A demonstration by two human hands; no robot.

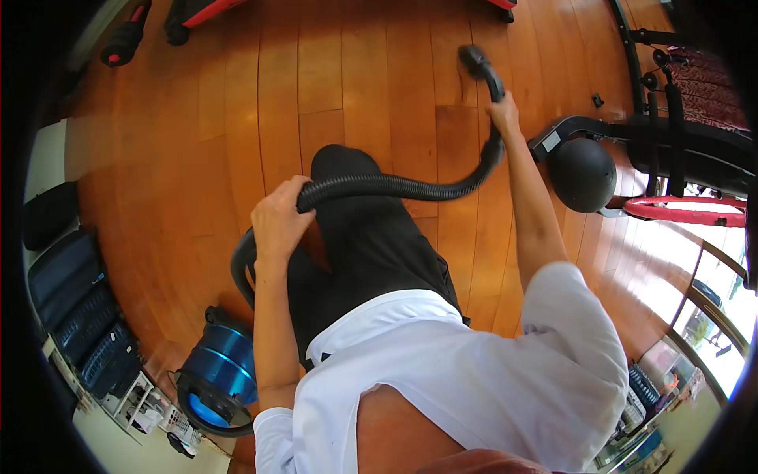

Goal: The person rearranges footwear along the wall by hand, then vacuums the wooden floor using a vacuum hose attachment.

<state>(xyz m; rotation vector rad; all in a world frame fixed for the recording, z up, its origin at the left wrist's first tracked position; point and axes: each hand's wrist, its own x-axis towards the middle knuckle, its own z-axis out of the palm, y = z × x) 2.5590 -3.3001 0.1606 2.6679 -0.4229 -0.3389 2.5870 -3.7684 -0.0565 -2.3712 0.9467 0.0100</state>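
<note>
A ribbed black vacuum hose [395, 186] runs across in front of my legs. My left hand [282, 219] is wrapped round the hose near my knee. Farther out on the right, my right hand [503, 115] is closed on the hose's rigid handle, just behind the nozzle. The small dark nozzle [472, 60] is at the wooden floor; whether it touches is hard to tell. From my left hand the hose bends back beside my left arm. Behind that arm stands the blue vacuum cleaner [219, 367], partly hidden by the forearm.
Wooden floor [347, 71] stretches ahead. On the right are a black ball [582, 175], dark gym equipment [687, 146] and a red ring-shaped object [683, 210]. Black cases [79, 292] line the left side. A red and black frame [205, 12] stands at the top.
</note>
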